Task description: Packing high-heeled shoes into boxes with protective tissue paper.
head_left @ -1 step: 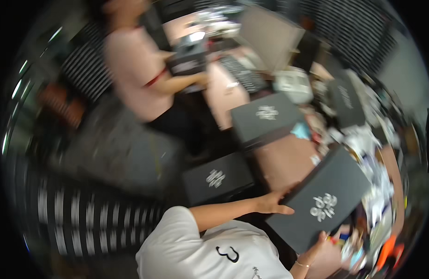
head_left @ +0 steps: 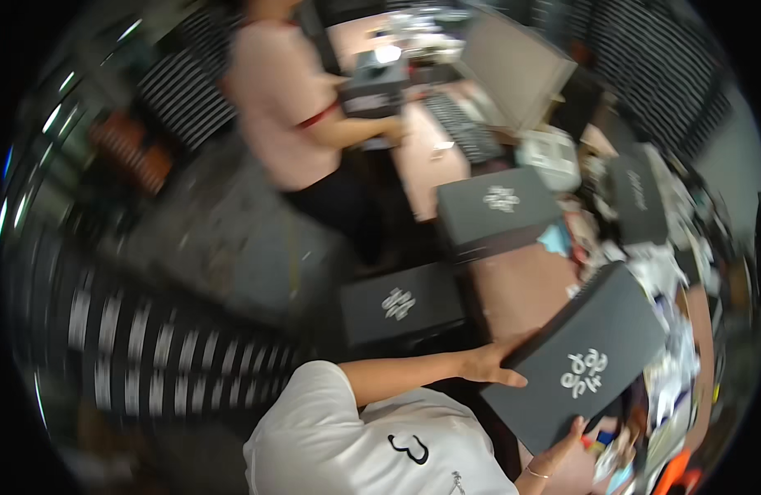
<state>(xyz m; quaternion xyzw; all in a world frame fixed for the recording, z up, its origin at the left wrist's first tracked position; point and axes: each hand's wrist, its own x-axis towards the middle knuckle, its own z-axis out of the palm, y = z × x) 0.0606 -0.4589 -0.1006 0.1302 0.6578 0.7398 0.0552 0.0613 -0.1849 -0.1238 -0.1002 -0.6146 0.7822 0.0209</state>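
Observation:
A dark grey lidded box (head_left: 554, 396) with white lettering on top is held at a slant in front of me. My left hand (head_left: 489, 365) grips its left side, thumb lying on the lid and the other fingers partly hidden beyond the edge. At the near right corner my right hand (head_left: 559, 448) holds the same box; most of its fingers are hidden underneath. Beyond it, a similar closed grey box (head_left: 488, 219) rests on the table, and another dark box (head_left: 401, 304) stands lower, left of the table.
Across to the left, a person (head_left: 281, 107) in a pink top holds a dark box (head_left: 376, 87) at the pinkish table (head_left: 512, 289). A keyboard (head_left: 463, 128), a monitor (head_left: 516, 66) and loose papers and packets (head_left: 673, 355) crowd the table. Stacked dark boxes (head_left: 158, 355) line the left.
The view has swung slightly left, so the surroundings sit farther right in the picture. Both hands keep their grip on the box.

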